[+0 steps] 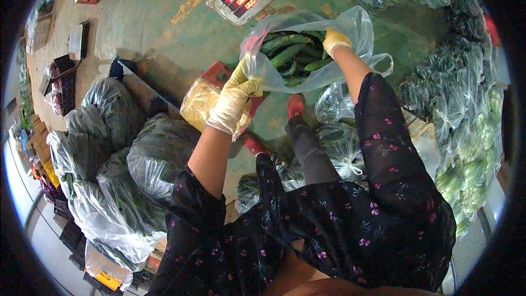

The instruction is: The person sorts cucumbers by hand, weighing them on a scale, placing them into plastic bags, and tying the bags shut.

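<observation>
"Past the floral top [329,225], where are the cucumbers [290,53]?"

"Inside the clear bag [359,32]. The left hand's [235,96] fingers are closed on its rim; the right hand's [336,42], opposite, I can't tell."

"Progress?"

"Cucumbers bagged, seemingly; mouth open, untied."

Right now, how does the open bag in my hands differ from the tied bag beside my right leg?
The open bag has its mouth spread between your left hand and right hand; the tied bag is gathered in a knot. Cucumbers show plainly in the open bag; the tied bag's contents are hard to make out. Both are clear plastic.
</observation>
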`<control>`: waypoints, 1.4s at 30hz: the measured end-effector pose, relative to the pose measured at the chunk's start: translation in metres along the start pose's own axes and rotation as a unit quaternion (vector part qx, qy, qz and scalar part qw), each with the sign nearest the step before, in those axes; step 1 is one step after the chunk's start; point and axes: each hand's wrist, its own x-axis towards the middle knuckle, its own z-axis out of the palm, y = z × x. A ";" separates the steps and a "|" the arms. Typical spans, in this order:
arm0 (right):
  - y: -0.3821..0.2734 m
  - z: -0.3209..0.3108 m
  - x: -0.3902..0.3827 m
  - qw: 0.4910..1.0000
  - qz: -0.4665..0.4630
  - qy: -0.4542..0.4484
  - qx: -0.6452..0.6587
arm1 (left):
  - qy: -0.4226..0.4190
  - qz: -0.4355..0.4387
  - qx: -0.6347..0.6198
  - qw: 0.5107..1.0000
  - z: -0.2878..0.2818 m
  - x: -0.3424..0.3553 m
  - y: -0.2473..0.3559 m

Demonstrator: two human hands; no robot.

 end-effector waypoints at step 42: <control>-0.135 0.019 -0.476 0.358 -0.189 -0.689 0.602 | -0.080 0.110 -0.421 0.897 -0.004 -0.322 0.063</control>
